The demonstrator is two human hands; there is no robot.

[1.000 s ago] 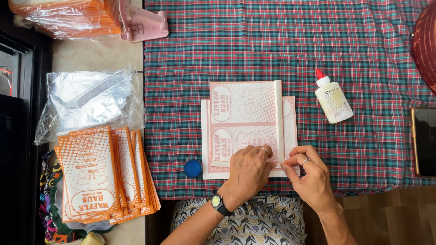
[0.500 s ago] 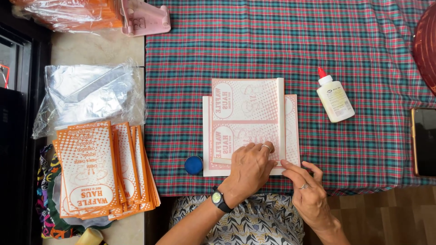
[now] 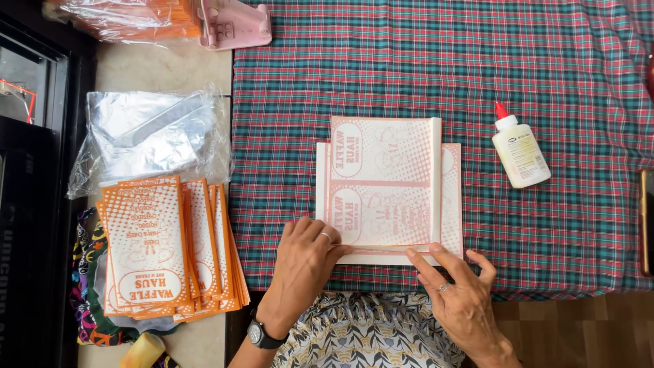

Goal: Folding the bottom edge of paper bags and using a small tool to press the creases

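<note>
A white paper sheet with pale red print (image 3: 381,187) lies folded on the plaid tablecloth (image 3: 409,68). Its right side is folded over as a narrow flap, and a thin strip along the near edge is turned up. My left hand (image 3: 306,262) lies flat with its fingertips pressing the near-left corner of the sheet. Over at the near-right part of that folded strip, the index finger of my right hand (image 3: 456,293) presses down. Neither hand holds anything. A white glue bottle with a red tip (image 3: 519,150) lies to the right of the sheet.
A stack of orange-printed paper bags (image 3: 163,245) lies on the counter at left, with a crumpled clear plastic bag (image 3: 146,136) behind it. A pink object (image 3: 235,24) and wrapped orange packs (image 3: 122,17) sit at the far left. A dark device edge (image 3: 647,221) shows at right.
My right hand has slid back toward me and to the right along the near edge. The left hand has shifted left to the sheet's near-left corner.
</note>
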